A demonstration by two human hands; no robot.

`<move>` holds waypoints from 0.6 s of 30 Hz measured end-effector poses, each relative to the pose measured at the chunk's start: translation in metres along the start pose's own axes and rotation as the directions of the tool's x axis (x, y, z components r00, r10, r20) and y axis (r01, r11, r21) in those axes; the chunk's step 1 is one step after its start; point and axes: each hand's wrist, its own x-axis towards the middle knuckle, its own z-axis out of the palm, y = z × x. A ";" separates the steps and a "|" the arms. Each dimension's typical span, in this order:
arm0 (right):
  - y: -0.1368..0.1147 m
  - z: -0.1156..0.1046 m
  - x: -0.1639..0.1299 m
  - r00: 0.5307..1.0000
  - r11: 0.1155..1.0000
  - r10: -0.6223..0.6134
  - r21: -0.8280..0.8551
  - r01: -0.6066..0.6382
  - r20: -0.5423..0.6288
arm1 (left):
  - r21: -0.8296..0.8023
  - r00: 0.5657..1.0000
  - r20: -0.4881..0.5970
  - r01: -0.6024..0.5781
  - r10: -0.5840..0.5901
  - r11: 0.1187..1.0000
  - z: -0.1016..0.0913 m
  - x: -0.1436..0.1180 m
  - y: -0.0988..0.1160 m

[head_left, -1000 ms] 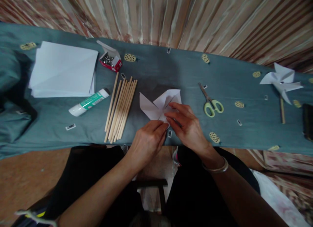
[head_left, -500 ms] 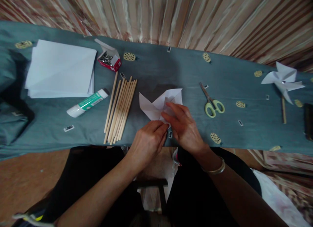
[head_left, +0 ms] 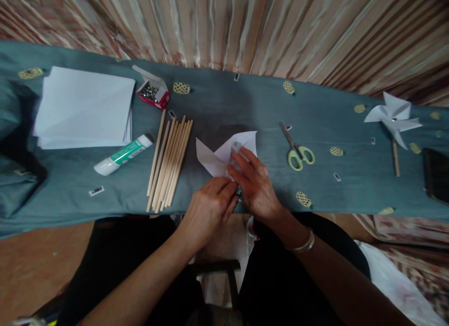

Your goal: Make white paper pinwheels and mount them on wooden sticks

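White paper (head_left: 211,161) lies between sticks (head_left: 174,162) on the left and scissors (head_left: 298,148) on the right, its near corner, pinched in the left hand's (head_left: 210,205) fingers, seemingly mid-fold, the right hand's (head_left: 257,188) curled over it, grip unclear, next likely needing that fold pinned.

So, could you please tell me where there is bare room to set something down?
Bare cloth lies between the scissors and the pinwheel, and between the folded paper and the curtain. Left is crowded: paper stack, glue tube, sticks, red box.
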 end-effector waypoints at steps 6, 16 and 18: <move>0.000 -0.018 0.007 0.997 0.976 0.025 0.218 -0.009 -0.073 | 0.038 1.000 0.001 0.000 0.000 0.999 0.003 0.001 0.000; 0.046 -0.023 0.060 0.983 0.987 0.159 -0.002 -0.160 -0.089 | 0.039 1.000 0.000 0.024 -0.024 0.999 0.001 -0.001 0.003; 0.047 -0.021 0.067 0.984 0.986 0.166 -0.019 -0.167 -0.063 | 0.053 1.000 -0.002 0.025 -0.025 0.998 0.002 -0.002 0.004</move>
